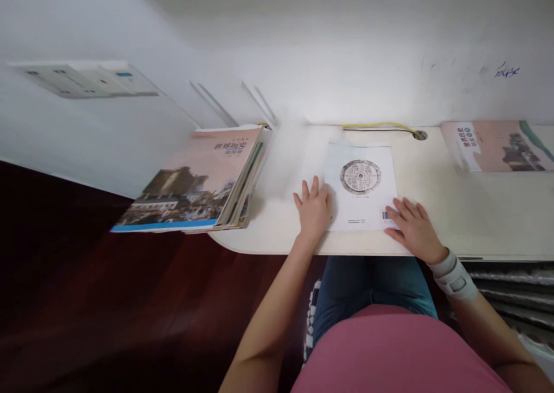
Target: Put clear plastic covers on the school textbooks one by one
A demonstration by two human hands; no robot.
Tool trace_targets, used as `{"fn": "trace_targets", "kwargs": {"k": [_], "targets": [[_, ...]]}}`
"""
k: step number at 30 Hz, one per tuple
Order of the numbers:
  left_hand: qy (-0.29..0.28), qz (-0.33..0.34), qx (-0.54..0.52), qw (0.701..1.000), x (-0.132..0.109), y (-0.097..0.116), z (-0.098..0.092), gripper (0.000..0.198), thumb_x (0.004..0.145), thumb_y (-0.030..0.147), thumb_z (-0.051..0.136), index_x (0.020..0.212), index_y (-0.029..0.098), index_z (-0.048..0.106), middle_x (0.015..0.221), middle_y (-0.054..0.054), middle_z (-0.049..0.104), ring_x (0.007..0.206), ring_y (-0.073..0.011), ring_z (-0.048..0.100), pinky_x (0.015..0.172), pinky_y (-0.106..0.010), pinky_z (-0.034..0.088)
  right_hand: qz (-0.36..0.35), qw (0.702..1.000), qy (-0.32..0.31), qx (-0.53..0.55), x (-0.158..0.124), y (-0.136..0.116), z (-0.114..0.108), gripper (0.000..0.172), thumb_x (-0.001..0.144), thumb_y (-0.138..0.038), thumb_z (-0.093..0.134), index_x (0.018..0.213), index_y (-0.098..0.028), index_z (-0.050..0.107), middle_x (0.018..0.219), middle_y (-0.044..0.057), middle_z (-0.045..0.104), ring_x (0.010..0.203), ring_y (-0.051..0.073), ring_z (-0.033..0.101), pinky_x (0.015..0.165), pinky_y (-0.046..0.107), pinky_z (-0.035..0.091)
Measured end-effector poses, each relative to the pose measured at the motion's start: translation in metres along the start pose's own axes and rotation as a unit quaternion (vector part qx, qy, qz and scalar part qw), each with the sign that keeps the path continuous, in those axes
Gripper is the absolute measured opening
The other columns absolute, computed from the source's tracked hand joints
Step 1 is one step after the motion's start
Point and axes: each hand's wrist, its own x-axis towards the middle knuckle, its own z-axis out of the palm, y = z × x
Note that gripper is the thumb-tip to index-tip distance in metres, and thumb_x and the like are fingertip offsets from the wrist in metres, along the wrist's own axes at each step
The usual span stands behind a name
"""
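Head view: left hand (314, 209) and right hand (414, 229), apart and flat-open, press the white booklet (361, 192) at the desk (459, 211) front edge; a nudge could topple the overhanging book stack (193, 182).

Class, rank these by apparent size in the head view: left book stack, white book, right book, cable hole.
1. Book stack.
2. White book and right book: they look alike, and the right one runs off frame, so unranked.
3. Cable hole.
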Motion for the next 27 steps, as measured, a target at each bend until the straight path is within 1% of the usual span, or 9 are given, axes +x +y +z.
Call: {"fn": "trace_targets", "kwargs": {"k": [5, 9, 14, 16, 18, 21, 24, 26, 27], "targets": [[-0.007, -0.015, -0.018, 1.0, 0.001, 0.002, -0.001, 0.042, 0.097, 0.027, 0.032, 0.129, 0.013, 0.055, 0.153, -0.018, 0.034, 0.144, -0.0367, 0.023, 0.11, -0.066, 0.026, 0.003, 1.0, 0.0, 0.007, 0.0, -0.001, 0.001, 0.048, 0.095, -0.046, 0.042, 0.133, -0.019, 0.055, 0.145, 0.013, 0.048, 0.133, 0.034, 0.042, 0.105, 0.051, 0.031], [-0.003, -0.015, -0.026, 1.0, 0.001, 0.0, -0.001, 0.039, 0.097, 0.027, 0.033, 0.125, 0.014, 0.057, 0.153, -0.017, 0.034, 0.145, -0.0359, 0.022, 0.111, -0.064, 0.026, 0.005, 1.0, -0.002, 0.007, -0.001, 0.001, 0.001, 0.048, 0.095, -0.045, 0.041, 0.134, -0.019, 0.054, 0.145, 0.013, 0.048, 0.133, 0.034, 0.041, 0.106, 0.052, 0.031], [-0.009, -0.034, -0.053, 0.998, 0.003, 0.0, 0.0, 0.039, 0.096, 0.027, 0.035, 0.127, 0.013, 0.054, 0.154, -0.019, 0.032, 0.145, -0.0358, 0.021, 0.109, -0.064, 0.028, 0.003, 1.0, 0.0, 0.007, -0.001, 0.0, 0.002, 0.048, 0.095, -0.045, 0.041, 0.134, -0.019, 0.054, 0.145, 0.014, 0.048, 0.133, 0.034, 0.041, 0.106, 0.052, 0.03], [-0.011, -0.032, -0.06, 0.998, 0.003, 0.0, 0.001, 0.038, 0.096, 0.027, 0.035, 0.126, 0.015, 0.055, 0.154, -0.018, 0.031, 0.145, -0.0355, 0.021, 0.109, -0.065, 0.028, 0.004, 1.0, 0.0, 0.006, -0.001, 0.0, 0.002, 0.048, 0.096, -0.045, 0.04, 0.134, -0.02, 0.054, 0.145, 0.014, 0.048, 0.133, 0.034, 0.041, 0.106, 0.052, 0.03], [-0.003, -0.027, -0.066, 0.997, 0.002, 0.0, 0.001, 0.036, 0.096, 0.026, 0.036, 0.125, 0.016, 0.056, 0.155, -0.017, 0.031, 0.145, -0.0353, 0.02, 0.109, -0.065, 0.027, 0.004, 1.0, -0.001, 0.004, -0.001, -0.001, 0.001, 0.048, 0.095, -0.046, 0.041, 0.134, -0.019, 0.054, 0.145, 0.013, 0.048, 0.133, 0.034, 0.042, 0.106, 0.051, 0.031], [0.015, -0.016, -0.077, 0.997, 0.0, 0.0, -0.001, 0.036, 0.096, 0.026, 0.037, 0.123, 0.015, 0.057, 0.154, -0.017, 0.032, 0.146, -0.0356, 0.018, 0.11, -0.066, 0.024, 0.003, 1.0, -0.004, 0.003, -0.001, -0.001, 0.001, 0.048, 0.095, -0.045, 0.041, 0.133, -0.019, 0.054, 0.145, 0.013, 0.048, 0.133, 0.034, 0.042, 0.106, 0.051, 0.031], [0.024, 0.012, -0.109, 0.994, -0.002, 0.004, -0.008, 0.037, 0.095, 0.028, 0.038, 0.123, 0.015, 0.059, 0.151, -0.018, 0.037, 0.146, -0.0349, 0.018, 0.111, -0.066, 0.021, 0.006, 1.0, -0.006, 0.008, -0.001, 0.0, 0.001, 0.048, 0.095, -0.045, 0.043, 0.133, -0.019, 0.055, 0.145, 0.014, 0.048, 0.133, 0.034, 0.041, 0.106, 0.052, 0.031], [0.007, 0.047, -0.161, 0.986, -0.004, 0.011, -0.016, 0.041, 0.096, 0.033, 0.037, 0.128, 0.016, 0.056, 0.148, -0.016, 0.043, 0.145, -0.0319, 0.021, 0.112, -0.062, 0.024, 0.008, 1.0, -0.007, 0.019, 0.0, 0.0, -0.001, 0.048, 0.094, -0.045, 0.046, 0.133, -0.019, 0.055, 0.145, 0.014, 0.048, 0.134, 0.035, 0.041, 0.106, 0.053, 0.032], [-0.012, 0.071, -0.194, 0.978, -0.006, 0.017, -0.02, 0.045, 0.097, 0.036, 0.034, 0.132, 0.016, 0.053, 0.147, -0.014, 0.045, 0.145, -0.0293, 0.024, 0.113, -0.057, 0.027, 0.011, 1.0, -0.004, 0.029, 0.001, -0.001, -0.002, 0.048, 0.093, -0.046, 0.047, 0.131, -0.019, 0.057, 0.144, 0.015, 0.049, 0.134, 0.035, 0.041, 0.106, 0.054, 0.031]]}}
